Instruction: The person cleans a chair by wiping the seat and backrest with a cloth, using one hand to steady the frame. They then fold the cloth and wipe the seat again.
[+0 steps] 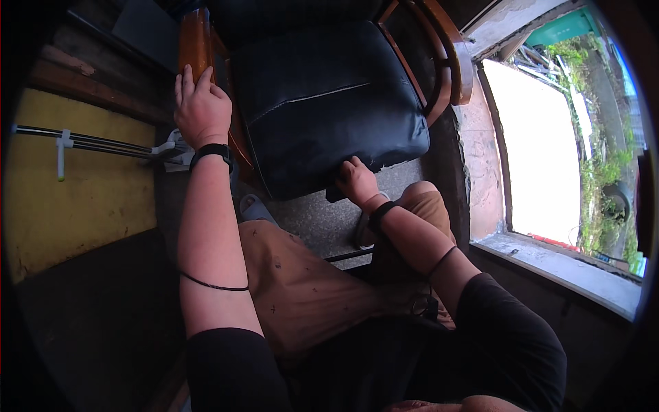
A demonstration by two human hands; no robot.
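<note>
A black leather-look armchair point(322, 110) with brown wooden armrests stands in front of me. My left hand point(202, 113) rests on the front of the left armrest point(195, 41), its fingers stretched and apart. At the front edge of the seat, my right hand point(358, 182) is closed with curled fingers. A small dark flap point(334, 195) juts out beside that hand; whether it is a cloth or part of the seat cover, I cannot tell. Right of the hand, the seat's lower edge looks frayed. A pale crease or seam runs across the cushion.
On the left, a rack of thin dark rods with white fittings point(65, 141) stands against a yellow panel point(82, 185). A window with a pale sill point(563, 275) opens on the right. My knees and slippered feet point(257, 208) are close to the chair on the speckled floor point(309, 226).
</note>
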